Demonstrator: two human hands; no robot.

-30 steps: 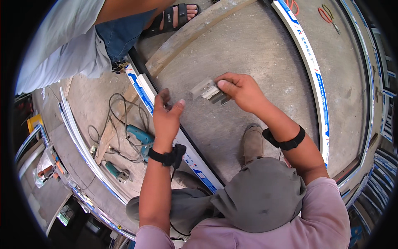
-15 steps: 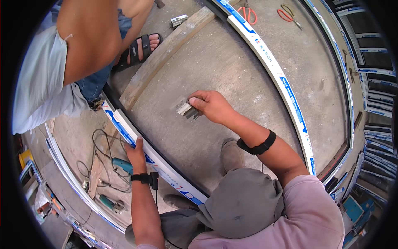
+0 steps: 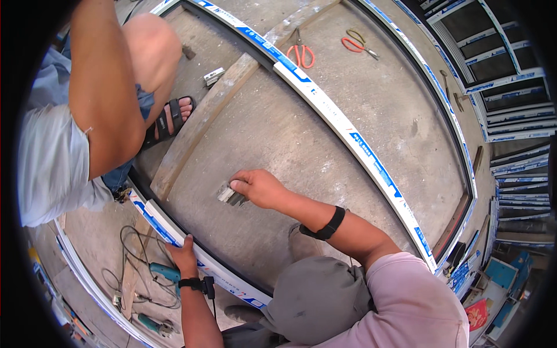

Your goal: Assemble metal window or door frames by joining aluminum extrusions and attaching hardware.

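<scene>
On concrete, right hand (image 3: 259,187) over bracket (image 3: 227,194)

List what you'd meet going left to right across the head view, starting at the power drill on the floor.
Teal power drill → left hand on white frame bar → metal bracket → right hand → red scissors

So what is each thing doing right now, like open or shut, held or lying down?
Right hand: pressing a small metal bracket on the floor.
Left hand: gripping the white frame bar.
Red scissors: lying shut.
Orange-handled scissors: lying on the floor.
Teal power drill: lying unheld, cord attached.
</scene>
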